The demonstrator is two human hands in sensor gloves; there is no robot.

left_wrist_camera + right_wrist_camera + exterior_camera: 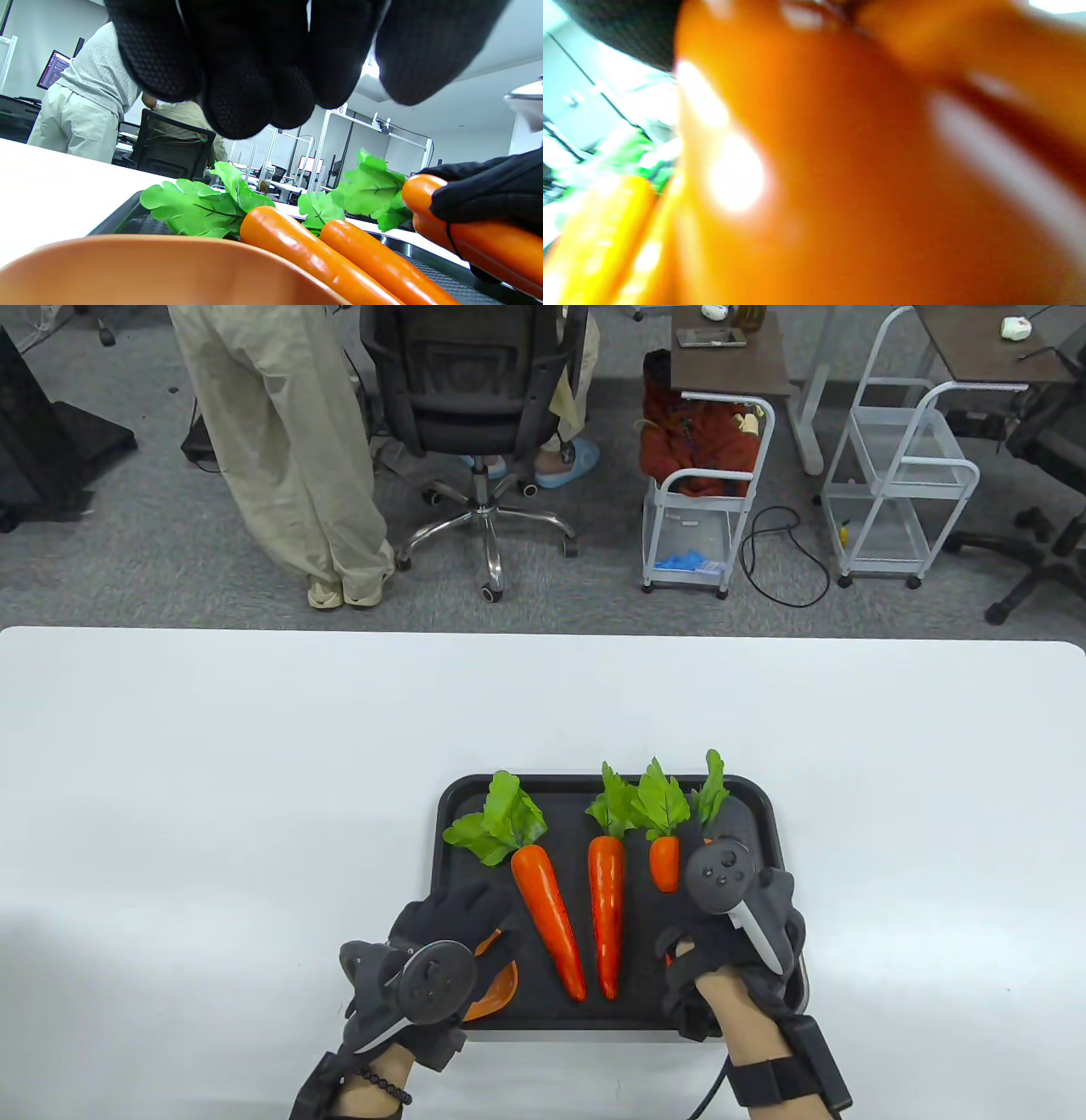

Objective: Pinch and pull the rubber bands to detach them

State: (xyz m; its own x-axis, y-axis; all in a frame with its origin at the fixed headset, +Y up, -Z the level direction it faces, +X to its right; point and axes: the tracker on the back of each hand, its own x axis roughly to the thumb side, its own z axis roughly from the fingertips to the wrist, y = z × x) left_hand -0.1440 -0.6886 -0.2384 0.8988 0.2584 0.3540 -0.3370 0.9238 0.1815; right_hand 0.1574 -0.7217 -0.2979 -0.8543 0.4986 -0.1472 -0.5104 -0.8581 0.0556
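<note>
The rubber band (449, 241) is a thin dark loop, only really visible in the left wrist view, wrapped around a pair of glossy orange plastic carrots (466, 237) at the right side of the tray (594, 1014). The right hand (734, 946) in its black knit glove sits on top of that bundle and grips it, fingers draped over the thick end; from above you mostly see one carrot's stubby top and green leaves poking out past the tracker (721, 878). The right wrist view is just a blurry wall of shiny orange, so no detail there. Two loose carrots (577, 912) lie side by side mid-tray, smooth, tapered, tips toward the near edge, with crinkly bright green fabric-looking leaves (496, 819) at the far end. The tray's a black rounded rectangle with a fine textured floor. At its near left corner is a matte orange bowl (501, 984), curved rim, and the left hand (441, 950) hovers right over it with the dotted-grip fingertips (237, 106) bunched close together, not holding anything I can see. It all sits on a plain white table (212, 814).
</note>
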